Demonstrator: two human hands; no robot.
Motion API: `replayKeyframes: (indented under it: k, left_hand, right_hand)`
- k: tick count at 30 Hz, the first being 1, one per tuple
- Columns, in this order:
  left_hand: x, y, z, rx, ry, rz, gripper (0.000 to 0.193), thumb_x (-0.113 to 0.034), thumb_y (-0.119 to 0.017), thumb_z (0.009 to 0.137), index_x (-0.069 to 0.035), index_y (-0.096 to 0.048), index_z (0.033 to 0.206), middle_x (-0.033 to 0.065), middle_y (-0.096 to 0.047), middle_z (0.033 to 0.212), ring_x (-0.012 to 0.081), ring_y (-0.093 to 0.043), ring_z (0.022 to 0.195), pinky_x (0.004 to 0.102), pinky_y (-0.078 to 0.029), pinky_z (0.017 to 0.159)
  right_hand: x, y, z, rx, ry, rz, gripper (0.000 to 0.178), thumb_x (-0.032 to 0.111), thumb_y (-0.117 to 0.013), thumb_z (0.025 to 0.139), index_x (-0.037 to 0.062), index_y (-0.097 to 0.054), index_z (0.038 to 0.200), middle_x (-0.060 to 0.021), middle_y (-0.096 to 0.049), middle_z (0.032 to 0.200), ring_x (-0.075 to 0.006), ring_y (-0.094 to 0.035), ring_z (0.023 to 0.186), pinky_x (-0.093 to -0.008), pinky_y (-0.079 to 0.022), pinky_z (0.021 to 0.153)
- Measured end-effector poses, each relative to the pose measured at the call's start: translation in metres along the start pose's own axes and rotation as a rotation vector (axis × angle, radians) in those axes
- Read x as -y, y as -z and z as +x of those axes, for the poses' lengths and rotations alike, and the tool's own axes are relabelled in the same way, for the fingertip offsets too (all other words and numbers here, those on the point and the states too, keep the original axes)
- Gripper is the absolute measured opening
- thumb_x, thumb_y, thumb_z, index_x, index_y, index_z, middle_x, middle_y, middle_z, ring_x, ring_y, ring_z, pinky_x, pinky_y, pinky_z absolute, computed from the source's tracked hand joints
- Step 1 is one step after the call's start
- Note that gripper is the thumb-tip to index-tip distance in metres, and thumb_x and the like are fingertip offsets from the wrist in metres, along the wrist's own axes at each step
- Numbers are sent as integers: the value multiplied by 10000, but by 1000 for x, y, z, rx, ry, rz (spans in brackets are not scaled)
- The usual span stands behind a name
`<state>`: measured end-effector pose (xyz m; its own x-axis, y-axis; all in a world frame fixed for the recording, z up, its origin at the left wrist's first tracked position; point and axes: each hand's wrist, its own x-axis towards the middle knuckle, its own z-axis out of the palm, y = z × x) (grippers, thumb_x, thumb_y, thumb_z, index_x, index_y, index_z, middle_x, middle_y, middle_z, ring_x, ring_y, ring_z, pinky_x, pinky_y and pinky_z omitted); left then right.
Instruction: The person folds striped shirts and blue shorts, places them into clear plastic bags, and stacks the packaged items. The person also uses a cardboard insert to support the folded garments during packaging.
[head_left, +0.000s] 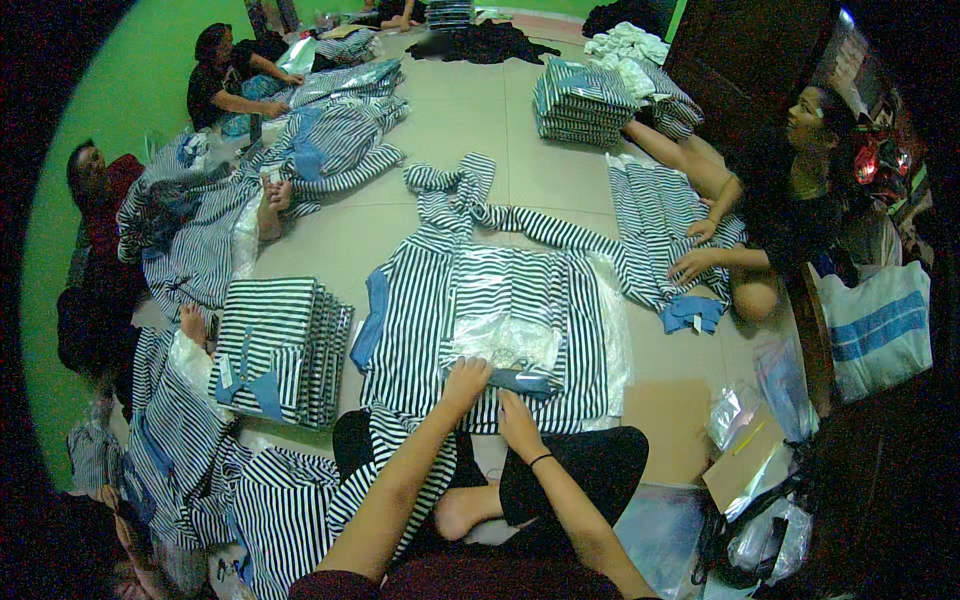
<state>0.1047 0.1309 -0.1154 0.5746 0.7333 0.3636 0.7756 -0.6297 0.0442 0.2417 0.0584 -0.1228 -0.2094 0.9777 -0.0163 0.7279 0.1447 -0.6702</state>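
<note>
In front of me a black-and-white striped shirt point(508, 285) lies folded into a rectangle, with sheer plastic over its lower middle. It rests on more spread striped cloth point(410, 290). Along its near edge runs a dark blue collar point(525, 383). My left hand point(468, 382) is closed at the collar's left end, gripping the shirt's near edge. Just to its right and nearer to me, my right hand point(518, 422) pinches the same edge below the collar. The fingertips of both hands are partly hidden. A loose striped sleeve point(405, 450) crosses under my left forearm.
A stack of folded striped shirts point(265, 345) stands to my left, another stack point(585, 105) at the far right. Co-workers handle striped shirts along both sides. Cardboard point(665, 418) and plastic bags point(745, 415) lie at my right, beside a white-and-blue sack point(875, 335).
</note>
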Motion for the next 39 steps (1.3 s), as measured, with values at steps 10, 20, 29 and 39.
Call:
replayKeyframes:
  k: [10, 20, 29, 39]
  left_hand:
    - [-19, 24, -15, 60, 163, -460, 128, -144, -554, 688, -39, -486, 713, 102, -508, 647, 257, -491, 619, 352, -376, 586]
    - [-37, -36, -14, 408, 256, -223, 683, -438, -459, 752, 46, -275, 1198, 231, -359, 1152, 349, -326, 1079, 441, -239, 921]
    - [-45, -28, -28, 187, 217, -223, 523, -328, -489, 745, 63, -403, 1081, 221, -404, 1126, 336, -353, 1084, 440, -226, 946]
    - [-63, -20, -53, 412, 139, -397, 595, -282, -458, 774, 50, -246, 1220, 176, -264, 1273, 290, -243, 1185, 381, -198, 972]
  right_hand:
    - [-24, -5, 74, -239, 143, -228, 464, -6, -375, 717, -45, -312, 1176, -210, -284, 1247, -326, -277, 1156, -393, -236, 943]
    - [-35, 7, 96, -283, 109, -217, 212, 67, -478, 659, 45, -552, 857, -92, -549, 822, -284, -484, 830, -376, -372, 781]
    - [-40, -3, 61, -118, 29, -88, 351, 106, -467, 700, 79, -496, 1049, -119, -496, 1032, -298, -463, 948, -398, -376, 793]
    - [-50, -16, 70, 80, 168, -612, 471, 93, -439, 716, 35, -367, 1179, -164, -430, 1126, -343, -313, 1132, -351, -395, 844]
